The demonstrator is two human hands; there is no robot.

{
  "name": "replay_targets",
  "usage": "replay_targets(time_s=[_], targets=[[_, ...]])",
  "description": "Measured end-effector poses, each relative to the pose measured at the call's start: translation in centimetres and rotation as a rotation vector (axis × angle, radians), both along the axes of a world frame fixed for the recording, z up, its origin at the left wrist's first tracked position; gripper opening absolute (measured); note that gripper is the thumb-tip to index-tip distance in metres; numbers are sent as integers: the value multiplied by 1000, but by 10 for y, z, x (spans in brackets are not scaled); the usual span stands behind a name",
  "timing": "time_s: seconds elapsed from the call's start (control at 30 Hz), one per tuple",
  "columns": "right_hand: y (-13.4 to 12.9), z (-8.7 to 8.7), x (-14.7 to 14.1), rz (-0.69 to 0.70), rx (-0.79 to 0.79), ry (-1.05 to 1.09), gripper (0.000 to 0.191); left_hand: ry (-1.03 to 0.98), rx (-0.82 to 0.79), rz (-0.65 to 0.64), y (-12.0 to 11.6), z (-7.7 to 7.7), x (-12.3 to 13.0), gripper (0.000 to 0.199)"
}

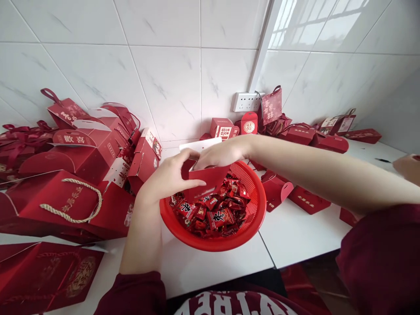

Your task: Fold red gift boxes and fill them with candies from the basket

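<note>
A red plastic basket (213,246) stands on the white table and holds many red-wrapped candies (221,217). Above its back left part, my left hand (169,175) grips a small red box (205,181), thumb on the near side and fingers at the far side. My right hand (221,152) reaches over the box, its fingers inside the opening. The fingertips are hidden by the box wall, so whether they hold anything cannot be seen. A pale flap (198,145) stands up behind the hands.
Many red gift boxes (75,197) crowd the left side, one with a rope handle. More red boxes (308,199) lie at the right and along the tiled wall. A power strip (246,102) is on the wall. Part of a hand (407,168) shows at the right edge.
</note>
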State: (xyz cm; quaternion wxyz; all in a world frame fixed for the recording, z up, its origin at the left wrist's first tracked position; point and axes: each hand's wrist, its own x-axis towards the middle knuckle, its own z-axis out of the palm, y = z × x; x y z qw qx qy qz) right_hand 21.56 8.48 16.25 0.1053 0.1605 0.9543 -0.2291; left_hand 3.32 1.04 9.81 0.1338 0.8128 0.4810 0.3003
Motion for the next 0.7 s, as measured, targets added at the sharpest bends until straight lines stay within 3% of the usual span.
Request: replay_targets(time_s=[0.07, 0.13, 0.2, 0.27, 0.37, 0.43, 0.53, 0.7], targets=[[-5, 25, 9, -45, -72, 31, 30, 15, 84, 86, -3, 0, -4, 51], [-12, 42, 19, -95, -10, 125, 29, 63, 143, 170, -2, -2, -6, 47], [-17, 48, 28, -153, 116, 207, 28, 118, 164, 228, 2, -6, -8, 45], [-19, 41, 36, -217, 218, 240, 30, 141, 148, 228, 7, -10, -9, 47], [-13, 15, 46, -245, 252, 189, 30, 97, 111, 140, 13, -12, -8, 34], [-6, -9, 52, -226, 190, 102, 27, 73, 100, 105, 14, -12, -7, 27], [6, -49, 55, -134, 80, 4, 25, 41, 113, 133, 13, -10, -6, 29], [12, -108, 34, -3, 61, 25, 28, -26, 285, 221, 15, -13, -7, 33]])
